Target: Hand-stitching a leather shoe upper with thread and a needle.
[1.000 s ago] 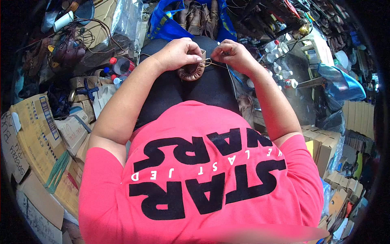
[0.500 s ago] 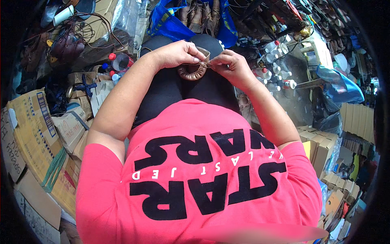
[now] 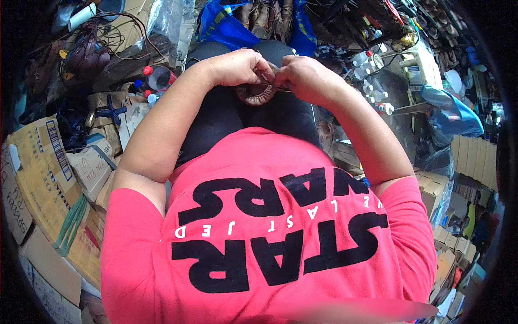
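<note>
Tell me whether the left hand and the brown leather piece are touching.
Touching. The head view shows it: the left hand pinches the far edge of the brown leather piece, with no gap between them.

Your head camera, the left of a side-by-side pair, looks steeply down your front. Your pink shirt [image 3: 243,154] fills the lower centre, close up; your left grip [image 3: 242,68] and right grip [image 3: 306,79] sit farther off at upper centre. The fisheye curves everything toward a dark rim, where detail seems too warped to trust.
</note>
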{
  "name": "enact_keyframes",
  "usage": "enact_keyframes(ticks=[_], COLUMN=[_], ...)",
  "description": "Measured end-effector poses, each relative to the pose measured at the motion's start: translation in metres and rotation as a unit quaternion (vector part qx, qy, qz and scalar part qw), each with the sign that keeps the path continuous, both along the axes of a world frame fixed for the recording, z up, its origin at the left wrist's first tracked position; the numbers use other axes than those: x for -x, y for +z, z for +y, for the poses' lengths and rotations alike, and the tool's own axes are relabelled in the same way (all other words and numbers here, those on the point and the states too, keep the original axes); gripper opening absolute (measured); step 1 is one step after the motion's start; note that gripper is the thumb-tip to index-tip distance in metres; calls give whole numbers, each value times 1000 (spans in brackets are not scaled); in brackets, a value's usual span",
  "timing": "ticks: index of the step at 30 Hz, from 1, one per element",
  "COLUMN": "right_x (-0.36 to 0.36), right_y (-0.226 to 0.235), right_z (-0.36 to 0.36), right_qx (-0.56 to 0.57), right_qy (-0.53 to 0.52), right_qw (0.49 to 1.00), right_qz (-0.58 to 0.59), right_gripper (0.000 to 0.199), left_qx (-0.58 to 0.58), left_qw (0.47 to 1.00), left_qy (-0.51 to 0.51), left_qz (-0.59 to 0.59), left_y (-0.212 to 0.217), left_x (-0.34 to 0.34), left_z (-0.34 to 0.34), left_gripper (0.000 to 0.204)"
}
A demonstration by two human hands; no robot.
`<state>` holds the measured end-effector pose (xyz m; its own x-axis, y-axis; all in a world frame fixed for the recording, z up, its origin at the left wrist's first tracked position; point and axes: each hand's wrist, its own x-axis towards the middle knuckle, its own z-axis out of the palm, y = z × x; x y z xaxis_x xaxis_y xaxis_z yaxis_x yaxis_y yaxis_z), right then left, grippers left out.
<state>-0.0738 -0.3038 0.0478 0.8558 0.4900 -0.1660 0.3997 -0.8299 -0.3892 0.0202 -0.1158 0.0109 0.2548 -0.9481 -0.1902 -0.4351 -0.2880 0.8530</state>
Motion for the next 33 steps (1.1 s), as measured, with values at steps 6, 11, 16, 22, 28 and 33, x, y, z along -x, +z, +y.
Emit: enact_keyframes(ticks=[6, 11, 16, 22, 28, 33], right_x=[0, 7, 42, 84, 89, 98], right_y=[-19, -23, -36, 26, -2, -14], right_z=[5, -5, -95, -165, -115, -102], right_qx=[-88, -170, -692, -828, -200, 84], right_qy=[-37, -140, -175, -148, -367, -277], right_qw=[995, 975, 615, 514, 901, 957], right_qz=[17, 26, 335, 167, 119, 10], right_gripper=[12, 15, 24, 59, 41, 42], left_qx=[17, 62, -50, 101, 443, 370], left_qw=[995, 929, 972, 871, 646, 672], left_qy=[101, 238, 156, 481, 378, 418], left_qz=[-16, -276, -166, 2, 494, 486], left_y=[-12, 0, 26, 8, 27, 21], left_x=[-1, 26, 46, -1, 26, 16], left_z=[-7, 6, 71, 137, 66, 85], left_gripper=[19, 28, 25, 23, 42, 43])
